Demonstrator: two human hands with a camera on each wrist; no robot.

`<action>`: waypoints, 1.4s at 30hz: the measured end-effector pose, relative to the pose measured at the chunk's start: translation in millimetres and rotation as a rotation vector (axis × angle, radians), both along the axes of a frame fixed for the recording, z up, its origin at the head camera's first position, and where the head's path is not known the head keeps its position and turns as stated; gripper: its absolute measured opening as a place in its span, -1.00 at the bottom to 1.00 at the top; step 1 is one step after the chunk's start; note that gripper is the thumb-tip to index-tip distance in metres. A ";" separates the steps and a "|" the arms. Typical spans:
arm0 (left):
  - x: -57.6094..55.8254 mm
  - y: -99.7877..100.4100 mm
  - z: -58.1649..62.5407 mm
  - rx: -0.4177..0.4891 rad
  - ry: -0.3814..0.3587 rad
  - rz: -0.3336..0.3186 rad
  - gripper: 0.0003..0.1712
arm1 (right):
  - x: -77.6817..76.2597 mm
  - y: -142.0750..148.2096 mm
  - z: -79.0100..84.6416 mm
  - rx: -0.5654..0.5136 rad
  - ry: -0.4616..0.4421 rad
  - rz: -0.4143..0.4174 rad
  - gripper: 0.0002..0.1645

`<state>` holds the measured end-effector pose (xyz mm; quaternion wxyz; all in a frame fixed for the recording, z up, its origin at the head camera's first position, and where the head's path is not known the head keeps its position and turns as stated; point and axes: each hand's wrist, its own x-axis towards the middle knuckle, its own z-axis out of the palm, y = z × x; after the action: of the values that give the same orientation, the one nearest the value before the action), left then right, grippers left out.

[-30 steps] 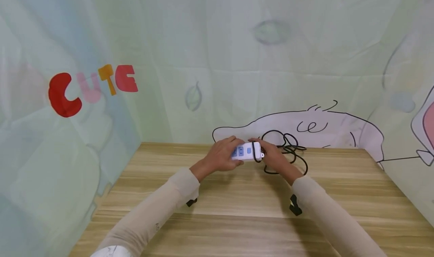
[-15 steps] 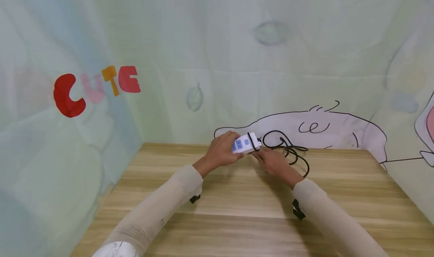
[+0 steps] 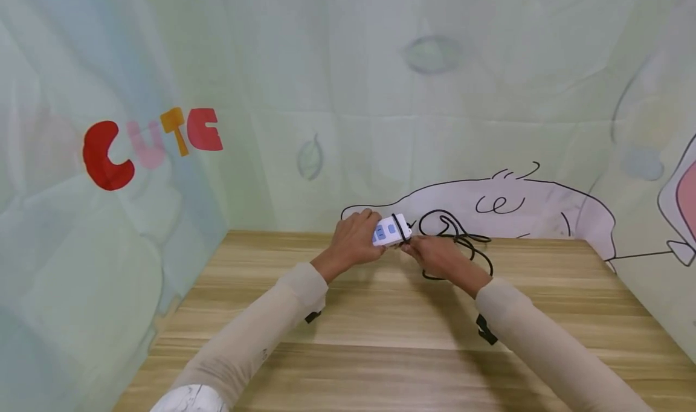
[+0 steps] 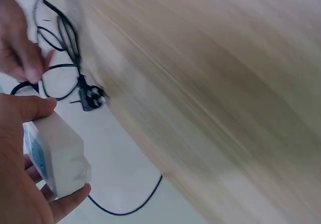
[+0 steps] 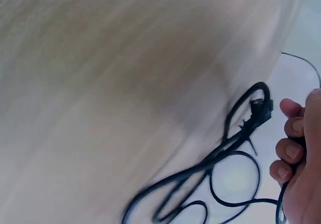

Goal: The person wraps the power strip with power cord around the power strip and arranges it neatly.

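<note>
A white power strip [image 3: 389, 231] with blue sockets is in my left hand [image 3: 353, 238], held above the far part of the table. One strand of its black cord crosses the strip near its right end. My right hand [image 3: 439, 258] is just off that end, its fingers curled round the cord [image 5: 282, 189] in the right wrist view. More cord [image 3: 478, 238] hangs in loose loops right of the strip. In the left wrist view the left thumb and fingers grip the strip's sides, and a black plug [image 4: 91, 98] shows among the loops.
The wood-grain table [image 3: 380, 339] ends at a printed cloth backdrop [image 3: 370, 140] close behind the hands. Cloth also closes off the left and right sides.
The strip has tilted, its right end now higher. My right hand has shifted from the strip's right end to just below it, on the cord. The left hand keeps its hold.
</note>
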<state>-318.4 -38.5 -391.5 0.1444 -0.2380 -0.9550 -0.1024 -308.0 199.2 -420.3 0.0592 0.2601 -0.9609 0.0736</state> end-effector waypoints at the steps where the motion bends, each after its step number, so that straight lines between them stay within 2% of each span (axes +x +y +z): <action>1: -0.4 -0.2 -0.1 -0.023 0.003 0.002 -0.34 | -0.2 -1.0 1.8 0.015 -0.012 0.007 -0.59; 4: -0.9 -0.8 -0.4 -0.070 -0.001 0.012 -0.34 | 0.9 -3.7 7.3 0.041 -0.034 0.028 -0.60; 10: -1.1 3.2 0.7 -0.097 -0.020 0.009 -0.37 | 4.1 -6.7 13.3 0.080 -0.040 0.028 -0.59; 18: 0.6 8.4 1.4 -0.205 0.007 0.007 -0.35 | 8.1 -9.0 18.1 0.189 0.082 0.053 -0.53; 27: 1.9 12.5 -3.3 -0.256 0.033 0.026 -0.44 | 13.9 -9.6 25.5 0.278 0.091 0.064 -0.57; 32: 2.1 12.9 -4.0 -0.284 0.063 0.030 -0.46 | 15.3 -9.4 29.5 0.313 0.146 0.121 -0.54; 37: 2.8 11.6 -4.9 -0.314 0.070 0.025 -0.43 | 14.5 -5.0 34.6 0.283 0.164 0.155 -0.54; 42: 4.5 10.3 -5.1 -0.352 0.056 0.033 -0.39 | 11.7 0.5 41.9 0.327 0.223 0.267 -0.66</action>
<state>-313.9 -28.1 -396.6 0.1285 -0.2467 -0.9576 0.0753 -296.3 199.7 -378.5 0.1119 0.3976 -0.9046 -0.1050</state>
